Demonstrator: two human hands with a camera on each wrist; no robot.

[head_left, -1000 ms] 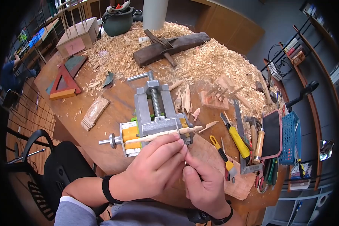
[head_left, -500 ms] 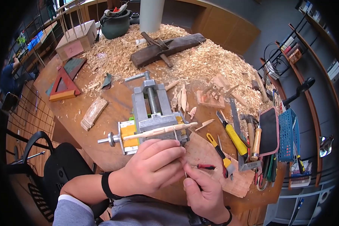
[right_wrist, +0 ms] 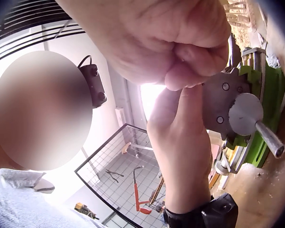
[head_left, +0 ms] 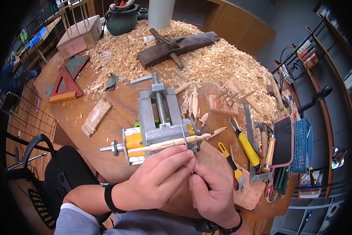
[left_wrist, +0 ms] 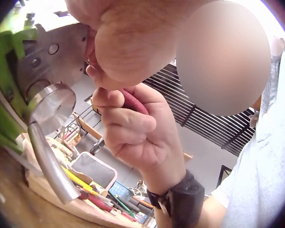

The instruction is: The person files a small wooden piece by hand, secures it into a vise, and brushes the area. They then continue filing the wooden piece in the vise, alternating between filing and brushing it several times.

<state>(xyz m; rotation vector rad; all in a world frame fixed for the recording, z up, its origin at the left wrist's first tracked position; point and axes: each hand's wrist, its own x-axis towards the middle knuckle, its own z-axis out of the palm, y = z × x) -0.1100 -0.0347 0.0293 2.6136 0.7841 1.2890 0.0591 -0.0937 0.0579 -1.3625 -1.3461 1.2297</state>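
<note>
A pale carved wooden stick (head_left: pixel 160 145) lies across the front of the grey metal vise (head_left: pixel 146 115). Over its right part crosses a thin metal rod (head_left: pixel 183 131), running down to both hands. My left hand (head_left: pixel 158 178) pinches around the rod just below the stick, though its fingertips are partly hidden. My right hand (head_left: pixel 213 194) touches the left fingertips and grips a red handle (left_wrist: pixel 134 101), visible in the left wrist view.
Right of the vise lie a yellow knife (head_left: pixel 248 149), a yellow-black cutter (head_left: pixel 230 160), a hammer (head_left: pixel 264 137) and a blue basket (head_left: pixel 300 147). Behind are wood shavings (head_left: pixel 223 62) and a dark wooden plane (head_left: pixel 178 49). A wood block (head_left: pixel 97 116) lies at left.
Compared with half a second ago, both hands and the rod have moved forward across the stick, close to where they were a second ago. The head view has shifted slightly.
</note>
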